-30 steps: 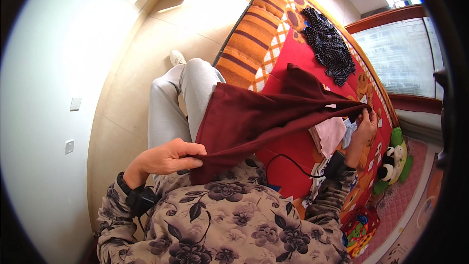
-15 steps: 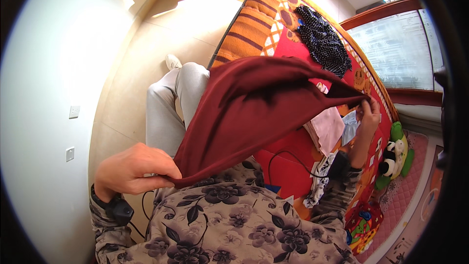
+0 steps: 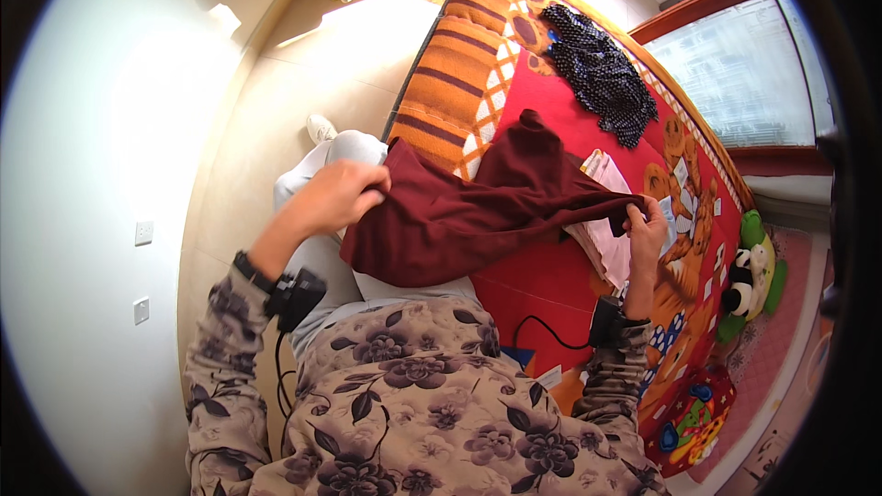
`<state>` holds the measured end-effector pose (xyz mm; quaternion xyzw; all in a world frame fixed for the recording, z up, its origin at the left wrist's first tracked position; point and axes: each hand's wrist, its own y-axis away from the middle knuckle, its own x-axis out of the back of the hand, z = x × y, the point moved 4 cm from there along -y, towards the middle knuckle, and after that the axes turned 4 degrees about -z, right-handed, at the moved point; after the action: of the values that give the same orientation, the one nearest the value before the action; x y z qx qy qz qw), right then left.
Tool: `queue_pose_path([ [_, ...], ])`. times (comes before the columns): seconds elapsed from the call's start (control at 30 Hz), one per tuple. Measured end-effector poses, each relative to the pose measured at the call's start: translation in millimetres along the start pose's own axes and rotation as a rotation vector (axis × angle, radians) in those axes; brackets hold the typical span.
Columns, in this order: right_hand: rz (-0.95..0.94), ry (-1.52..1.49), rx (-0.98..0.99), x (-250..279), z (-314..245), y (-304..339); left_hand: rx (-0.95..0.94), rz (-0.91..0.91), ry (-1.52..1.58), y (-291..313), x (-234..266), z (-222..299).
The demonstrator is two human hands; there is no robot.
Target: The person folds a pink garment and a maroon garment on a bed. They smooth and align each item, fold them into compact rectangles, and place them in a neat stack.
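Observation:
A dark red garment (image 3: pixel 441 230) lies slack across my lap and over the bed's edge, its far end bunched into a fold. My right hand (image 3: pixel 648 230) pinches its right end, which is drawn into a narrow twist. At the left edge of the cloth, my left hand (image 3: pixel 344 195) has its fingers closed on the fabric, the fingertips partly hidden. Under the right end, a folded pale pink cloth (image 3: pixel 602 253) is partly covered. The exact kind of garment cannot be made out.
The bed's red patterned blanket (image 3: pixel 524 303) carries a black dotted garment (image 3: pixel 602 73) at the far side. A panda plush toy (image 3: pixel 740 280) sits beyond the right edge. A black cable (image 3: pixel 542 320) runs near my right wrist. A white wall (image 3: pixel 101 174) stands left.
The garment has dropped from a taut, raised spread to a slack drape. My left hand has moved up and right along its edge; my right hand has come slightly left and lower.

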<state>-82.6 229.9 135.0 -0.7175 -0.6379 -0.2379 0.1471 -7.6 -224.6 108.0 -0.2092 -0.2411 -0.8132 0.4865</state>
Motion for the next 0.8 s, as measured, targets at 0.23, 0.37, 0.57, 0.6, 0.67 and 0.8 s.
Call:
queue_pose_path([
  [0.23, -0.024, -0.047, -0.004, -13.6, -0.9, 9.4, 0.003, -0.03, -0.29, -101.7, -29.8, -43.2],
  [0.37, 0.02, -0.007, -0.006, -10.8, 5.1, 12.0, 0.198, -0.054, -0.329, -94.8, -42.7, -67.2],
  [0.57, 0.155, 0.384, 0.129, -16.7, -27.4, 21.9, -0.007, 0.314, -0.079, -32.9, -11.4, -20.7],
  [0.6, 0.19, 0.664, 0.326, -24.0, -46.6, 28.1, -0.045, 0.367, -0.112, -13.3, -7.0, -5.7],
  [0.67, 0.087, 0.657, 0.519, -48.2, -73.3, 34.8, -0.095, 0.422, -0.149, 21.8, -5.3, 21.2],
  [0.8, -0.281, 0.384, 0.747, -128.4, -104.4, 54.3, -0.087, 0.425, -0.167, 62.2, -19.4, 44.5],
])
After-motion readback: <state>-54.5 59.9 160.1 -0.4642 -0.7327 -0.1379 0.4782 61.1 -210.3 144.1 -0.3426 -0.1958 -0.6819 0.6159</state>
